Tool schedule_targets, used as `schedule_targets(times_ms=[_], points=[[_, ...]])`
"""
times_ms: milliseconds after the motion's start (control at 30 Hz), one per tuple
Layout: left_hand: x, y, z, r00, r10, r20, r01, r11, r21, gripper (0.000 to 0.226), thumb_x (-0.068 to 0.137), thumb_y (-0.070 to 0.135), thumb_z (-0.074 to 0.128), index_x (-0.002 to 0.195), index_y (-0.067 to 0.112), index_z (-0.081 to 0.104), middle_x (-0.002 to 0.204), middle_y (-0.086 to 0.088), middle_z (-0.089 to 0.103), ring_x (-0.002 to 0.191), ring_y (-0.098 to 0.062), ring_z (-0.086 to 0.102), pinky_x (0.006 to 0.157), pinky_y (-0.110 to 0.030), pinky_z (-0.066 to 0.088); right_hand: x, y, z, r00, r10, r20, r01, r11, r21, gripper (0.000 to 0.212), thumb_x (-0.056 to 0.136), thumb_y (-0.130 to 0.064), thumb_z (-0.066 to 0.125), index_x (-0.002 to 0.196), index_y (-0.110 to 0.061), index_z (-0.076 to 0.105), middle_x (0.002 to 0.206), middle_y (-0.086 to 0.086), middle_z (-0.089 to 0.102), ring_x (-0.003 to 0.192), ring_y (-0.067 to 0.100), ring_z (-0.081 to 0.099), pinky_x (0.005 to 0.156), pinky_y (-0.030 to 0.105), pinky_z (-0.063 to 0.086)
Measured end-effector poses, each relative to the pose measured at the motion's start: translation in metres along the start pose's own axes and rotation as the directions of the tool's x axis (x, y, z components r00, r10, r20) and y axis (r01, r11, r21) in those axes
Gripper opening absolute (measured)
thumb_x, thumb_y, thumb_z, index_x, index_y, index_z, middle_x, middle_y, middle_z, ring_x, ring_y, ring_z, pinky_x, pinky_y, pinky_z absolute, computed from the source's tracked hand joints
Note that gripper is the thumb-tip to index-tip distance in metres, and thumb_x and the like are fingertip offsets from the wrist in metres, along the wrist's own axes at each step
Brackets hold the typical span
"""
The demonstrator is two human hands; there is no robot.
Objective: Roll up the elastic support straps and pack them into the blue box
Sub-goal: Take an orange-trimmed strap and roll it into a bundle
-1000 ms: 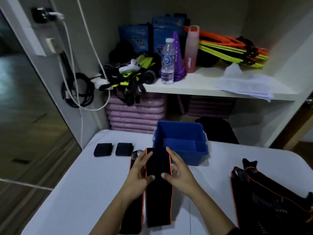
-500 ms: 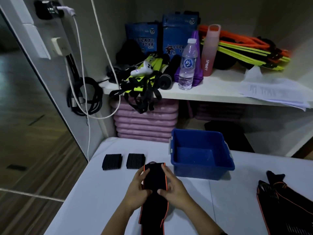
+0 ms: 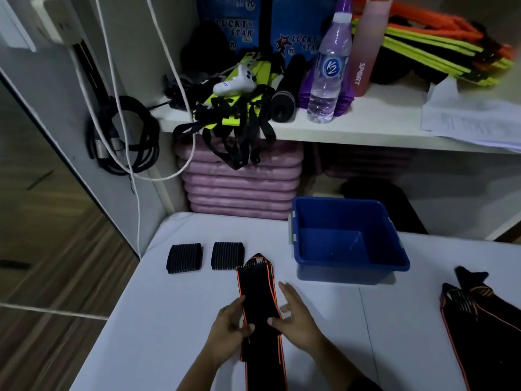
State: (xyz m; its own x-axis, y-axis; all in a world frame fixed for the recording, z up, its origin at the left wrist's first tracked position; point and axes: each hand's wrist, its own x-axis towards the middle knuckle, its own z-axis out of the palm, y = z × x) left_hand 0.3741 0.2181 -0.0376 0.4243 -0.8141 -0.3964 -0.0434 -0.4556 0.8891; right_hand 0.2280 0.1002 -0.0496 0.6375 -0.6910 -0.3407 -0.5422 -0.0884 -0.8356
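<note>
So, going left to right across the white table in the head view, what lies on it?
First rolled strap → second rolled strap → the flat black strap with orange edges, with the left hand and right hand on it → blue box → pile of unrolled straps.

Blue packs (image 3: 293, 38) read "LUCKY STAR 70", clear bottle (image 3: 328, 69) seemingly "K2", pink bottle (image 3: 363, 49) "SPORT".
</note>
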Motion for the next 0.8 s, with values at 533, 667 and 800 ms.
schedule_targets(times_ms=[533,667,800], points=[[-0.069,-0.027,0.024,0.972,0.126,-0.196,-0.058,0.945,0.322,0.038,0.074,0.004,0.070,0.101,0.028,0.057,0.091,0.001,0.055,0.079,-0.011,0.057,0.065,-0.006,0.039,-0.084,0.028,0.036,0.996,0.040,-0.076,-0.043,0.999,-0.033,0.048,0.081,-0.030,0.068,0.126,-0.038,0.053,0.070,-0.008,0.061,0.078,0.014,0.064,0.080,0.029,0.055],[-0.069,-0.027,0.031,0.972,0.115,-0.204,-0.037,0.936,0.351,0.033,0.076,0.005,0.069,0.104,0.020,0.064,0.094,0.001,0.059,0.079,-0.008,0.058,0.069,-0.002,0.037,-0.078,0.035,0.051,0.988,0.016,-0.153,-0.019,1.000,-0.017,0.037,0.075,-0.024,0.071,0.106,-0.044,0.063,0.077,-0.010,0.060,0.074,0.011,0.062,0.082,0.035,0.055],[-0.074,-0.021,0.036,0.953,0.129,-0.273,-0.042,0.952,0.302,0.030,0.077,0.003,0.066,0.103,0.019,0.068,0.094,0.005,0.059,0.082,-0.008,0.058,0.078,-0.010,0.039,-0.081,0.038,0.056,0.969,0.021,-0.247,-0.010,0.999,0.044,0.031,0.076,-0.018,0.073,0.103,-0.032,0.070,0.083,-0.011,0.063,0.079,0.014,0.065,0.085,0.035,0.055]])
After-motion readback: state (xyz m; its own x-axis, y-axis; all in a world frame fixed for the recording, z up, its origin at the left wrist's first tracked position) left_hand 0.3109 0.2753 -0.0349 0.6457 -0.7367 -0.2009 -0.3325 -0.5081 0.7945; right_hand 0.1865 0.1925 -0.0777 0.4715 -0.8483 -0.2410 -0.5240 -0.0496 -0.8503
